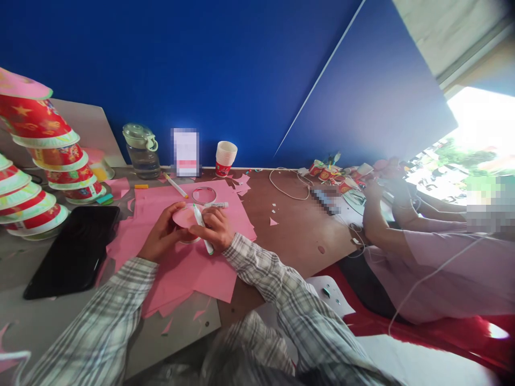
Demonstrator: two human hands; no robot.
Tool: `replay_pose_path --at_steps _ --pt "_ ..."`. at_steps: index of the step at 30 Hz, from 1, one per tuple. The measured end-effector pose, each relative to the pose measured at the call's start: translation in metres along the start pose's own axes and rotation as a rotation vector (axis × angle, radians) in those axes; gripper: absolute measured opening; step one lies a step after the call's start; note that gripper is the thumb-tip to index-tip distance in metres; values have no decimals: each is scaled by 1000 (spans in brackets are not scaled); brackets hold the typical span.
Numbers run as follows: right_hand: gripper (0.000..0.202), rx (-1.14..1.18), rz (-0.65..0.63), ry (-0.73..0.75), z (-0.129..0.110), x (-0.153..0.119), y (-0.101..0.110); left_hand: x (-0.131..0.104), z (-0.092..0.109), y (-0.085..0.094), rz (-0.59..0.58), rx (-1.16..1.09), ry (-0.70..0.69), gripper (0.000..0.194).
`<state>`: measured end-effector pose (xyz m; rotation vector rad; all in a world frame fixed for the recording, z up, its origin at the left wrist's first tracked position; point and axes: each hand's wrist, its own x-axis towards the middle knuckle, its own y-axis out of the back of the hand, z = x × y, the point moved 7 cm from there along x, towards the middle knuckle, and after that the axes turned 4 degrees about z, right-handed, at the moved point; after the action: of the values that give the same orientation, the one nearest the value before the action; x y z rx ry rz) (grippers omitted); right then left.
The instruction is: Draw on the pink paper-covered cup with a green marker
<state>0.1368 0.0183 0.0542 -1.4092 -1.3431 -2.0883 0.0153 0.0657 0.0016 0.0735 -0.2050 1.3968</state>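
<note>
My left hand (164, 231) is wrapped around a paper cup whose top is covered by a pink paper disc (184, 215). Most of the cup's side is hidden by my fingers. In my right hand (217, 228) is a white marker pen (199, 215) with green ends, its upper end against the disc's right edge. Beneath both hands lie several pink paper sheets (215, 276). Just beyond them, a roll of tape (204, 195) rests on the paper, and a second pale marker (219, 205) lies partly behind my right hand. A yellow-tipped marker (176, 186) is farther left.
Stacked red cups (68, 150) rise at the left beside a black phone (72, 252). A water jug (141, 150), a propped phone (185, 153) and nested cups (226, 157) stand along the blue partition (201, 64). At right sits another person (426, 257) near a cluttered pile.
</note>
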Motion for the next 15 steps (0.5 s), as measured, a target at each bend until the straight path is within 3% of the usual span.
replay_pose_path --at_steps 3,7,12,15 --pt "14 -11 3 -14 0 0 0 0 2 0 -43 -54 -4 73" --pt "14 -2 11 -17 0 -1 -1 -2 8 -2 -26 57 -27 81" --pt "16 5 8 -28 1 -3 -1 -3 12 -7 1 158 -18 74" --pt "16 -1 -19 -28 0 -4 0 -3 17 -5 35 260 -100 68"
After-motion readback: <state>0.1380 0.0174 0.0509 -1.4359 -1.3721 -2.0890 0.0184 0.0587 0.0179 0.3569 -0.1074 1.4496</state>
